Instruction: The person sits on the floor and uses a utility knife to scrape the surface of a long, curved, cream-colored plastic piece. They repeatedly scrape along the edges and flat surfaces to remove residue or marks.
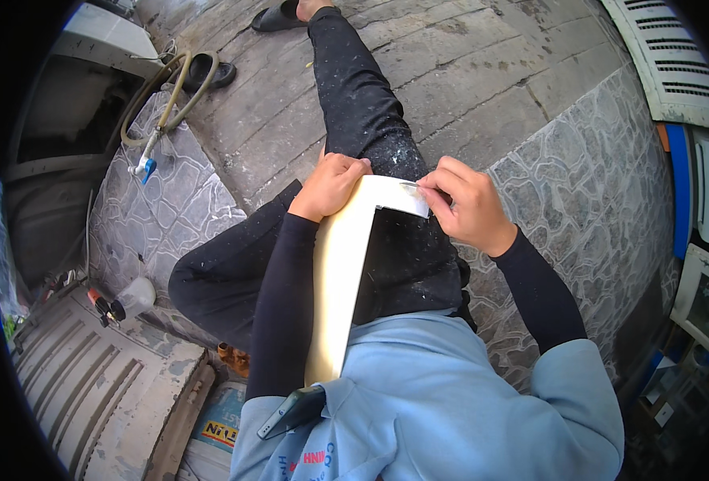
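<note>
A long cream plastic panel (pixel 339 276) lies across my lap, running from my torso up to my thigh. At its far end a white arm (pixel 395 191) turns off to the right. My left hand (pixel 330 184) is closed over the panel's far left edge. With thumb and fingers pinched together, my right hand (pixel 471 204) is at the tip of the white arm. A small shiny greyish patch shows beside those fingertips; whether it is a thin piece in them or part of the surface I cannot tell.
A yellowish hose (pixel 162 120) with a blue-handled valve lies at the left, near a black slipper (pixel 214 74). A slatted grey cover (pixel 98 385) and a clear spray bottle (pixel 134 297) are lower left. A phone (pixel 294 410) sticks out of my shirt pocket. Panels and appliance parts (pixel 703 297) line the right.
</note>
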The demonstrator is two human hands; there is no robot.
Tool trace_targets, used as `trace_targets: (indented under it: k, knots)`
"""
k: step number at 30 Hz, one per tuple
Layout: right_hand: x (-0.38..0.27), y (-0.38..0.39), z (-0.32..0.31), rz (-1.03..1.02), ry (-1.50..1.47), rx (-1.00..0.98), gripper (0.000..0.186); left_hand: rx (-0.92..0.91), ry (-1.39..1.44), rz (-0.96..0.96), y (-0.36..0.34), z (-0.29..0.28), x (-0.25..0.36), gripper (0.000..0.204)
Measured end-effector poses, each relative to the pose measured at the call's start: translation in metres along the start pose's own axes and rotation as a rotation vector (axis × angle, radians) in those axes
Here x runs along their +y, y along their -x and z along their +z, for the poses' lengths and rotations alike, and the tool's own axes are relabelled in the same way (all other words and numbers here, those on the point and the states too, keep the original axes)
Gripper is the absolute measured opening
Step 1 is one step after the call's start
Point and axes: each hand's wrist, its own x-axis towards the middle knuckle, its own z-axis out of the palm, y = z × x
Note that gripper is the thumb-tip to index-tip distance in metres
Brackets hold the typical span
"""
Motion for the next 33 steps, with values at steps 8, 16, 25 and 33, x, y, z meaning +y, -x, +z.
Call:
trace_targets:
  k: [8, 16, 25, 33]
  knots:
    - [0.002, -0.003, -0.003, -0.096, -0.078, -0.074, 0.007, -0.007, 0.011, -0.026, -0.001, 0.000, -0.004, 0.048]
    - [-0.002, -0.003, -0.003, -0.136, -0.051, -0.117, 0.011, -0.005, 0.022, 0.005, 0.000, 0.002, -0.003, 0.046]
    - [-0.003, -0.005, -0.003, -0.060, -0.070, -0.091, 0.008, 0.027, 0.008, -0.051, 0.001, 0.003, 0.001, 0.046]
    - [-0.002, -0.018, -0.004, -0.089, 0.006, -0.094, 0.008, 0.026, 0.030, -0.046, 0.000, 0.004, -0.003, 0.046]
